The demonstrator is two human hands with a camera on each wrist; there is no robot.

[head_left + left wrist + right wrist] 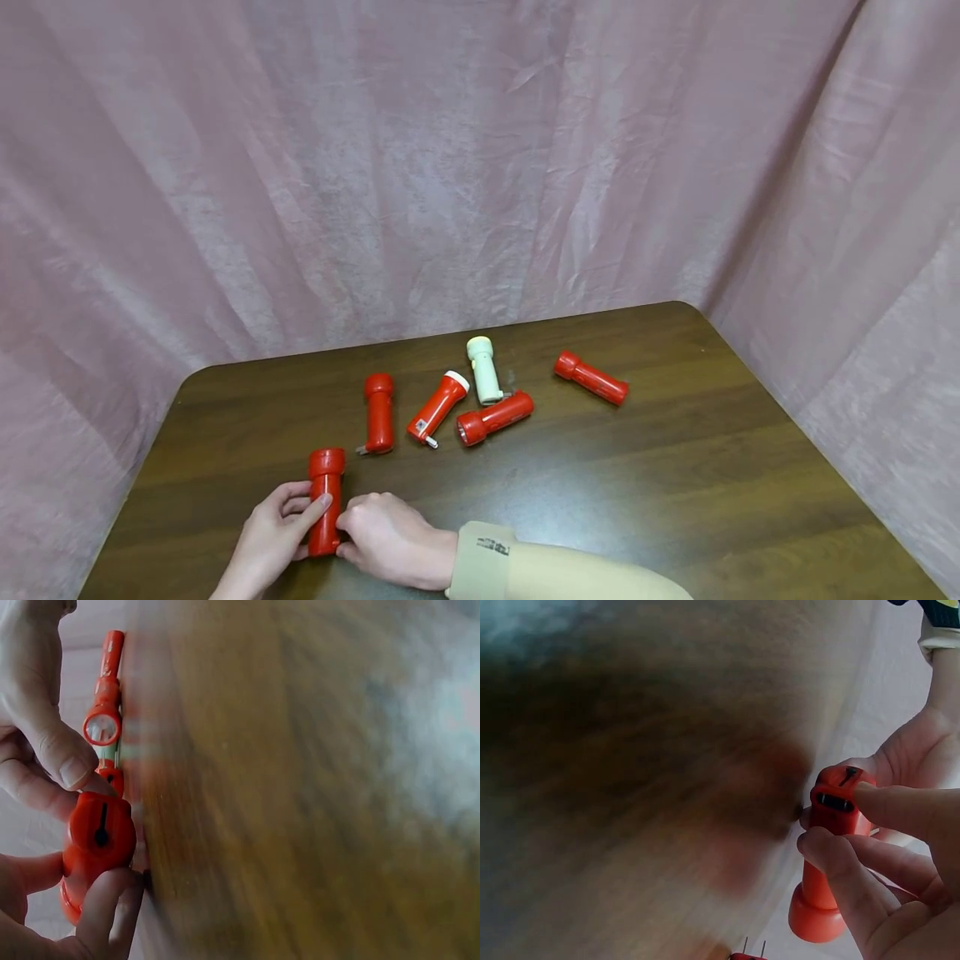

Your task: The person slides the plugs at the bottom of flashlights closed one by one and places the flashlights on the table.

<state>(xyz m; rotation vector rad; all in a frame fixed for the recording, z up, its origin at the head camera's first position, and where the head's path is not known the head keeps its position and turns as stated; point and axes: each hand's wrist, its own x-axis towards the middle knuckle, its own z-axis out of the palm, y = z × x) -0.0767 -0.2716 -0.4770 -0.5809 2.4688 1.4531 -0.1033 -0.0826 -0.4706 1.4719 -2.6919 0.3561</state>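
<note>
A red flashlight (326,508) lies at the table's front left, its wider head pointing away from me. My left hand (272,533) grips its body from the left, thumb on top. At the near end, my right hand (390,536) pinches the flashlight between thumb and curled finger. The right wrist view shows that end of the flashlight (834,817), with a dark recess holding metal prongs and a slotted slider above it. From the left wrist side, the keyhole-shaped slot of the flashlight (103,832) faces the camera, between both hands.
Farther back on the brown table (675,467) lie a red flashlight (379,417), a white-rimmed red one (437,408), a pale green one (484,371) and another red one (502,413). Some have plug prongs out. One red flashlight (592,379) lies at right. Pink curtains (450,167) hang behind.
</note>
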